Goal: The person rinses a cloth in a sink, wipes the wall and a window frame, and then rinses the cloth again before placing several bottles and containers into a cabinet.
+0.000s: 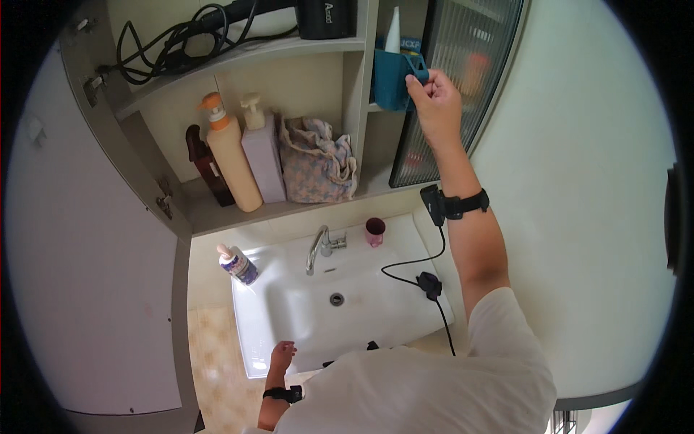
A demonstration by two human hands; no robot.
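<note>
A teal plastic cup (390, 81) with a white tube (392, 32) standing in it is at the narrow right-hand shelf of the wall cabinet. My right hand (437, 101) is raised there, fingers closed on the cup's handle. Whether the cup's base touches the shelf is hard to see. Down by the near left rim of the white washbasin (376, 325), my left hand (283, 354) hangs with its fingers loosely bent and nothing in it. Behind the cup, a blue and yellow package (410, 45) is partly hidden.
The ribbed glass door (448, 94) stands beside my right hand. Pump bottles (235, 159) and a patterned cloth bag (316, 160) fill the lower shelf; black cables (184, 47) lie above. A faucet (318, 246), pink mug (374, 231) and purple-labelled bottle (238, 266) are on the basin.
</note>
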